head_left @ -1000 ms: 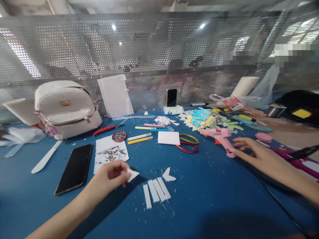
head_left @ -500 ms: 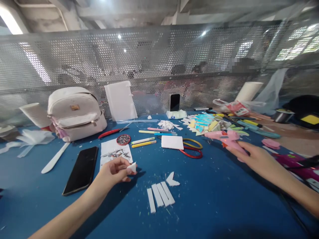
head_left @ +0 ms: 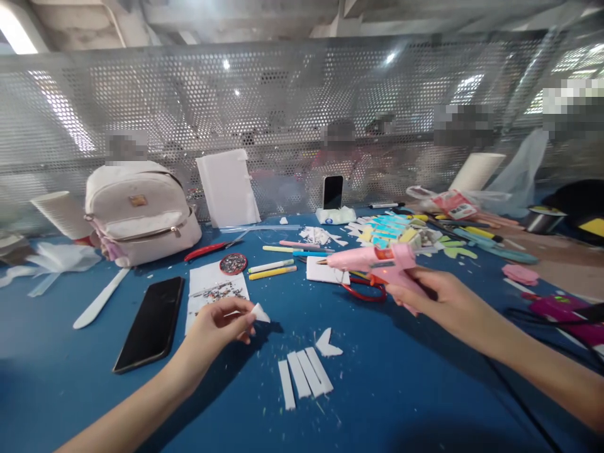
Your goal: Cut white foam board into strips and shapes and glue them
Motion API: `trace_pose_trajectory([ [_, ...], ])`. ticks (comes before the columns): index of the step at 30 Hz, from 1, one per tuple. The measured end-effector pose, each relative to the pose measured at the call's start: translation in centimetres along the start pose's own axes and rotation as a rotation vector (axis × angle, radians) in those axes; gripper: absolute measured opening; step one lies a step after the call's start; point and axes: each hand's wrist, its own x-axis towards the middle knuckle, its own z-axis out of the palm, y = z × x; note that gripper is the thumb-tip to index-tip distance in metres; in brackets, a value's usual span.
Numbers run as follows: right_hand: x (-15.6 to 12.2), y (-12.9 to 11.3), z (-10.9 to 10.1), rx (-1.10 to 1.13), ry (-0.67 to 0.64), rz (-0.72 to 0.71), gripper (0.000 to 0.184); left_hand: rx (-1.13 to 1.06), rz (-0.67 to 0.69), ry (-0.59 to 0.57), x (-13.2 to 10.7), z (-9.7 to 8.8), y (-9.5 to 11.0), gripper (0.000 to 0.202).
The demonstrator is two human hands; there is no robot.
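Between the thumb and fingers of my left hand (head_left: 226, 321) is a small white foam piece (head_left: 261, 313), its pointed end sticking out to the right. My right hand (head_left: 436, 299) is wrapped round the grip of a pink hot glue gun (head_left: 377, 261), whose nozzle points left above a white block. Below and between the hands, several white strips (head_left: 306, 372) lie side by side on the blue table (head_left: 377, 402). A V-shaped white piece (head_left: 328, 343) rests just above them, with tiny scraps scattered around.
A black phone (head_left: 150, 324) lies left of my left hand, near a white plastic knife (head_left: 101, 299). Markers (head_left: 272, 272) and red-handled scissors (head_left: 363, 292) lie ahead. A pale backpack (head_left: 141, 214) stands at back left; coloured scraps (head_left: 391, 228) are heaped at back right.
My right hand has brought the glue gun leftward, toward the middle. My left hand has stayed nearly in place, and the white piece in it has turned to point right.
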Motion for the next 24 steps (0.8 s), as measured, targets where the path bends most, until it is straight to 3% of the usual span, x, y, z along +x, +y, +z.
trace_pose_trajectory([
  [5, 1.7, -1.9, 2.5, 0.184, -0.144, -0.054, 0.045, -0.005, -0.008, 0.004, 0.5, -0.2, -0.1, 0.038],
  [11, 2.1, -1.3, 5.2, 0.321, -0.158, -0.046, 0.040, -0.051, -0.041, -0.022, 0.8, -0.8, -0.4, 0.049],
  [24, 0.9, -0.7, 6.4, 0.370, -0.175, 0.005, 0.042, -0.032, -0.032, 0.011, 0.7, -0.5, -0.7, 0.042],
])
